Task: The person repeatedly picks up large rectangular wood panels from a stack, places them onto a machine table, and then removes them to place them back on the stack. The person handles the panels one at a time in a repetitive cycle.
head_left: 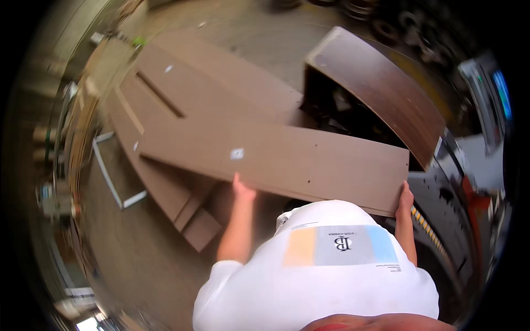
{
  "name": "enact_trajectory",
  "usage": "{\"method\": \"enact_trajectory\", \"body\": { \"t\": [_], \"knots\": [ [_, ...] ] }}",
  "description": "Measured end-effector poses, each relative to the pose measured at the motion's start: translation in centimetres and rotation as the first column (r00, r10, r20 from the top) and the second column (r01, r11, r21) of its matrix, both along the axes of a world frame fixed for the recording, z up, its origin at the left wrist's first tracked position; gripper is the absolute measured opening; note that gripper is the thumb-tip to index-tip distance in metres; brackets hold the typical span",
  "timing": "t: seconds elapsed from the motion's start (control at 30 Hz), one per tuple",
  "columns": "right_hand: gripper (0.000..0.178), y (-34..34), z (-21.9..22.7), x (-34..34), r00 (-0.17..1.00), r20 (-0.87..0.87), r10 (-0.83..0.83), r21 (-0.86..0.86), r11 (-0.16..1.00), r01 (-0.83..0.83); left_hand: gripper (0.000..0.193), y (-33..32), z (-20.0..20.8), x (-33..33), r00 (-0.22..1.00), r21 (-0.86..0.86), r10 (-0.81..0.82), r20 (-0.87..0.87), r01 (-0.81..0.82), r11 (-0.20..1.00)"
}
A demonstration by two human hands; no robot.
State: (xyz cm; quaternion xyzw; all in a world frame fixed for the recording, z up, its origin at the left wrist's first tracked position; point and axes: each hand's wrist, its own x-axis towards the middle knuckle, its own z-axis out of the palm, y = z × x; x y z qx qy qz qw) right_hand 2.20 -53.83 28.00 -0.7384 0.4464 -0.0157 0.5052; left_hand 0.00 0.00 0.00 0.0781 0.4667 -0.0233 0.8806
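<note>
1. Both hands grip one board (287, 160): our left hand (242, 190) clamps its near edge, our right hand (406, 197) its right corner, set wide apart so we balance its length.
2. We hold it level at chest height, above the stacked panels (182, 99).
3. Board: long, brown, matte; small drilled holes; one white sticker (237, 154).

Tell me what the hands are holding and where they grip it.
Both hands hold one long brown board: the left hand on its near long edge, the right hand at its near right corner.
</note>
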Motion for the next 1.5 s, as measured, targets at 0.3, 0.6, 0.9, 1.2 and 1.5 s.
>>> {"method": "enact_trajectory", "body": {
  "t": [0.3, 0.6, 0.9, 1.2, 1.5],
  "knots": [
    [0.046, 11.4, -15.0, -2.2, 0.994, -0.072, -0.088, -0.356, 0.933, 0.056, 0.061, 17.3, 5.5, 6.7, 0.967, 0.280, -0.244, -0.070, 0.254, 0.926],
    [0.038, 6.8, -17.0, -11.3, 0.930, 0.111, -0.351, -0.227, 0.902, 0.368, 0.054, 5.4, 14.1, 12.8, 0.912, 0.279, -0.404, -0.075, 0.408, 0.869],
    [0.037, 0.2, -17.7, -14.2, 0.797, 0.141, -0.587, -0.155, 0.782, 0.604, 0.047, -6.8, 12.5, 22.2, 0.794, 0.353, -0.607, -0.002, 0.569, 0.743],
    [0.038, -10.3, -18.6, -14.7, 0.774, -0.001, -0.633, -0.086, 0.771, 0.631, 0.051, -20.0, 10.5, 26.4, 0.613, 0.430, -0.789, -0.035, 0.722, 0.542],
    [0.042, -22.8, -19.4, -6.0, 0.867, 0.088, -0.491, -0.413, 0.774, 0.480, 0.034, -25.1, 6.5, 29.8, 0.374, 0.330, -0.923, -0.090, 0.886, 0.326]
  ]
}}
